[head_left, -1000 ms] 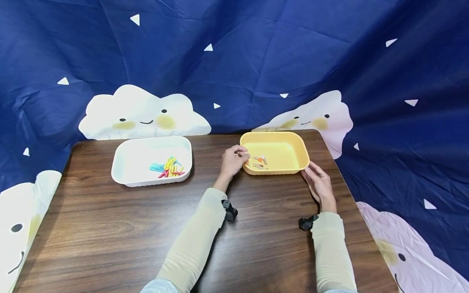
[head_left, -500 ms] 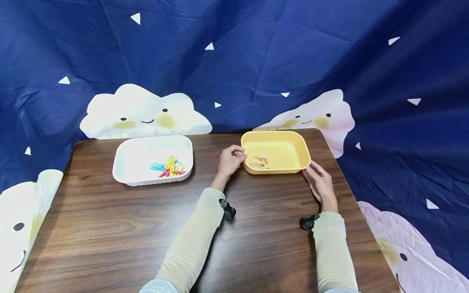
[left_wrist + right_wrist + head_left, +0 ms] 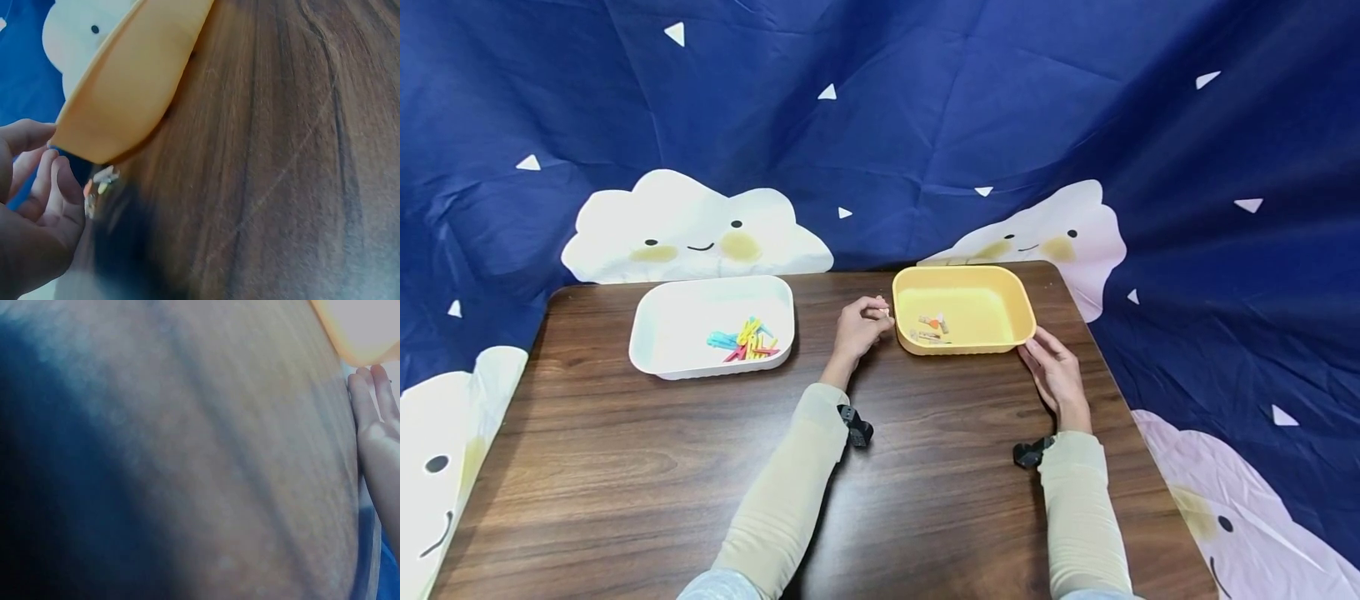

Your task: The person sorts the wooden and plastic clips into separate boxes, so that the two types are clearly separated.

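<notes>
A yellow plastic bin (image 3: 964, 348) stands at the back right of the table, with several tiny wooden clips (image 3: 933, 322), one bearing an orange piece, in its front left corner. Just outside its left end is my left hand (image 3: 854, 332). Its fingers are loosely bent and thumb and fingertips look apart. Below these, in the left wrist view, more small clips (image 3: 102, 182) lie close to the bin's base; the hand partly covers them. With extended fingers my right hand (image 3: 1054, 372) touches the bin's front right corner; the right wrist view has its fingers (image 3: 364, 403) against the wall.
At the back left, a white plastic bin (image 3: 647, 367) holds several blue, yellow and red clothespins (image 3: 747, 340). The brown wooden table (image 3: 647, 467) extends in front of both bins. A blue curtain (image 3: 880, 133) with printed clouds hangs right behind the table.
My left hand has drawn back leftward from over the yellow bin's rim. An orange bit by its fingertips no longer shows there; the clips in the bin spread slightly further left. The right hand stays put.
</notes>
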Available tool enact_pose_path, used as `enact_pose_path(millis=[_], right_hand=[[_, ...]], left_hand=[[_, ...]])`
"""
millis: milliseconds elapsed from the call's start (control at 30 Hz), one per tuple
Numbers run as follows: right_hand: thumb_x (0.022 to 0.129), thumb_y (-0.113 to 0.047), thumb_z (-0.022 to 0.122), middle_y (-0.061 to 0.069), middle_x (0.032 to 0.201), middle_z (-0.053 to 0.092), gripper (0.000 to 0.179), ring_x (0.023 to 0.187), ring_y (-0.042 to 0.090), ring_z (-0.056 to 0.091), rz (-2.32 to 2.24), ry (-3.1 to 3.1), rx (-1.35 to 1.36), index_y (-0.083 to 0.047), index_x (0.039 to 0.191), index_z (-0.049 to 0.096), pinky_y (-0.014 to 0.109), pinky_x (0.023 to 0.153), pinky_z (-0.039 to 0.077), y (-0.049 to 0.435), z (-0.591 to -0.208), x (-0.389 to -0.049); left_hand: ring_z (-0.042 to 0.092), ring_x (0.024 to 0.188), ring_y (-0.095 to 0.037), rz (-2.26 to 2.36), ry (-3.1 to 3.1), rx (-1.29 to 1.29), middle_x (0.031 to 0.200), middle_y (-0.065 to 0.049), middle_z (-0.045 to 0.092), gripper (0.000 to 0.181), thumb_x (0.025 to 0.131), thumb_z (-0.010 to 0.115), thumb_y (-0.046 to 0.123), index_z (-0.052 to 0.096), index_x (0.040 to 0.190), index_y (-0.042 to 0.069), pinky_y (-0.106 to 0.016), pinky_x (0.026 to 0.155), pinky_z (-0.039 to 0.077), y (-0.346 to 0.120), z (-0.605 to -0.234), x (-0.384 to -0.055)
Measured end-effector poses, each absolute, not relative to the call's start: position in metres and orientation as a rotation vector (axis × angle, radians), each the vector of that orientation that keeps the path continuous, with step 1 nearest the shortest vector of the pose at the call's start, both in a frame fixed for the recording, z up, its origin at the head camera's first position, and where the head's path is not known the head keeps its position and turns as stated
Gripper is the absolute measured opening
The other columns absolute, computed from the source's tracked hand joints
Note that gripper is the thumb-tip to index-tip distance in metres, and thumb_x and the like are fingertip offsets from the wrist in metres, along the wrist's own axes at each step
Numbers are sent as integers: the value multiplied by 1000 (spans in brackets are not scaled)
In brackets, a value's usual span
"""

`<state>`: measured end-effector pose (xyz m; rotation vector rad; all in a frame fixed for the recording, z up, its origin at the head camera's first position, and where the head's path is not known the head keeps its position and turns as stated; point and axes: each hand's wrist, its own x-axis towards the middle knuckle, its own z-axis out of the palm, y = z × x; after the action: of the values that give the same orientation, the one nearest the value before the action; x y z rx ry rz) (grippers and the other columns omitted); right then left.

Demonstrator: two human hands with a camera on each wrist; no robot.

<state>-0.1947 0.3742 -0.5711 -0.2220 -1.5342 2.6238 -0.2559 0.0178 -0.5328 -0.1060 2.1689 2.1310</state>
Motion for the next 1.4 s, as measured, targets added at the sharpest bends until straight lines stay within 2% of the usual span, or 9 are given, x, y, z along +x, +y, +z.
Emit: enact_pose_path(millis=[233,633,867,1033,1167,1200,1300,1400], right_hand=[[97,9,60,5,115,70,32,106,14,68,2608,-1555,-229,-6,123,73,30,100,49,375,-571,-196],[96,9,61,7,118,69,32,110,16,67,2637,-1529,-245,-4,123,72,35,107,41,375,-570,-193],[95,7,64,7,119,69,37,111,16,66,2600,-1569,-261,-1,131,66,35,107,41,374,-570,-194],[95,6,65,7,119,69,39,111,17,66,2592,-1577,-279,1,134,64,32,103,46,373,-570,-194],[95,6,65,7,120,68,39,111,17,66,2593,-1582,-277,1,134,64,33,105,45,373,-570,-194],[95,5,65,7,120,68,39,111,17,66,2590,-1585,-275,1,133,64,34,106,44,374,-570,-194],[95,5,64,7,121,68,38,111,16,66,2585,-1600,-270,0,133,65,35,107,42,374,-571,-195],[95,4,65,6,119,68,35,109,16,67,2573,-1609,-268,-2,130,67,34,106,43,374,-571,-195]], left_hand=[[58,64,-6,2159,2182,-195,88,-7,67,31,82,76,-5,69,112,-7,-21,51,47,10,-544,-254],[62,71,-10,2126,2289,-228,110,-24,68,33,82,73,-6,67,115,-6,-22,54,51,6,-552,-258],[68,78,-21,2076,2392,-267,103,-17,67,32,82,73,-6,67,113,-4,-25,55,55,9,-559,-267],[67,72,-17,2019,2492,-302,98,-12,65,26,84,69,-7,68,109,-1,-25,52,56,11,-568,-274],[68,69,-19,1962,2538,-273,99,-12,63,26,85,67,-9,66,110,-2,-27,53,56,12,-570,-277],[69,69,-22,1926,2562,-260,100,-13,62,27,85,68,-8,66,110,-1,-29,54,57,11,-570,-277],[69,82,-26,1745,2679,-210,104,-13,62,29,84,72,-4,67,112,1,-32,71,58,11,-566,-279],[65,96,-30,1560,2766,-147,108,-12,60,33,84,76,2,67,116,4,-38,88,51,10,-561,-281]])
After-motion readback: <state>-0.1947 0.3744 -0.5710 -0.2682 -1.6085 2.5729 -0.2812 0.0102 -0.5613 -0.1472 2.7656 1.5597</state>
